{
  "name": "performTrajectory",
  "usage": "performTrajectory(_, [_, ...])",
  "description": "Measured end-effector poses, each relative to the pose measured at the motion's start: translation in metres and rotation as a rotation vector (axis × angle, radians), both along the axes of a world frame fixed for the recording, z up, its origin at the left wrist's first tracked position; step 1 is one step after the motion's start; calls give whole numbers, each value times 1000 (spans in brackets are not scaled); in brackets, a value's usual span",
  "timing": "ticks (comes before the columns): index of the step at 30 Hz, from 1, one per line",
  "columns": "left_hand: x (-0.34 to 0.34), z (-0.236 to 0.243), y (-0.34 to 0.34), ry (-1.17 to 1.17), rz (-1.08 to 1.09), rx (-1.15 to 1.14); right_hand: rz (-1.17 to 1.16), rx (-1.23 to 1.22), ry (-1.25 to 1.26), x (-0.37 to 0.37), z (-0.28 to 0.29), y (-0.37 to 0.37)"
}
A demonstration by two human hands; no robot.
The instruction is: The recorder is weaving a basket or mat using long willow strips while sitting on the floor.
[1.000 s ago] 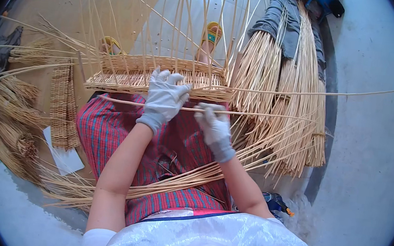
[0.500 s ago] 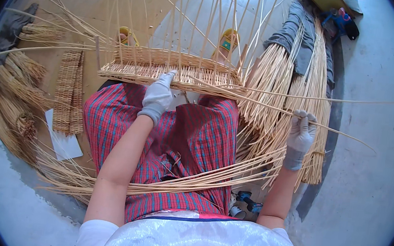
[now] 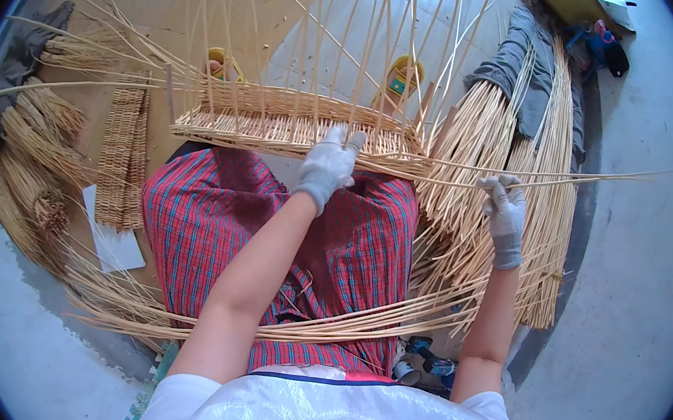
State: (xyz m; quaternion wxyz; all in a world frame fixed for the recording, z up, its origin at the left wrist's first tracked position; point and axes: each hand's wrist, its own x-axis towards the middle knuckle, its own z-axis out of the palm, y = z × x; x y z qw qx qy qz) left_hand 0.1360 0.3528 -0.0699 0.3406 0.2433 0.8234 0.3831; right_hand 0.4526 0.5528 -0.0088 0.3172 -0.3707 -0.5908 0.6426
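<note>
A partly woven wicker basket [image 3: 246, 131] lies across the far end of my lap, with tall upright rods [image 3: 319, 61] rising from it. My left hand [image 3: 327, 168], in a pale glove, is closed over its near rim, right of the middle. Out to the right, my right hand [image 3: 505, 215], also gloved, pinches a long, thin wicker rod [image 3: 462, 184] that runs from the basket's near edge. Another rod [image 3: 602, 177] sticks out to the right beyond that hand. Several loose rods [image 3: 341, 319] lie across the red checked cloth [image 3: 211, 230] on my lap.
Thick bundles of rods [image 3: 476, 134], partly wrapped in grey cloth [image 3: 509, 68], lie at the right. More bundles [image 3: 40, 138] lie at the left, near narrow woven panels [image 3: 122, 155] and a white sheet [image 3: 115, 248]. A blue-black power tool [image 3: 435, 360] rests beside my right elbow.
My left hand has moved right along the near rim. My right hand has come slightly left, and the rod it holds now lies flatter, closer in line with the basket's edge.
</note>
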Motion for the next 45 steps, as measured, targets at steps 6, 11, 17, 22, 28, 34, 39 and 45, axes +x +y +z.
performTrajectory(6, [-14, -46, 11, -263, -12, 69, -91, 108, -123, -19, -2, 25])
performTrajectory(11, [-17, -51, 7, -725, 52, 228, -185, 96, -31, -46, -7, 20])
performTrajectory(17, [3, -48, 16, -602, 130, 250, -82, 146, -34, -123, -3, 5])
performTrajectory(22, [12, -44, 20, -526, 276, 241, 251, 1162, -247, -309, 16, 28])
performTrajectory(28, [-3, -47, 25, -537, 272, 197, 45, 1087, -463, -299, -9, -2])
performTrajectory(34, [-3, -47, 28, -502, 230, 273, -371, 283, 284, -134, -82, -54])
performTrajectory(39, [0, -39, 46, -447, 259, 88, -426, 116, 393, -135, -100, -51])
performTrajectory(45, [1, -42, 56, -524, 408, 142, -40, -415, 618, -156, -39, -113])
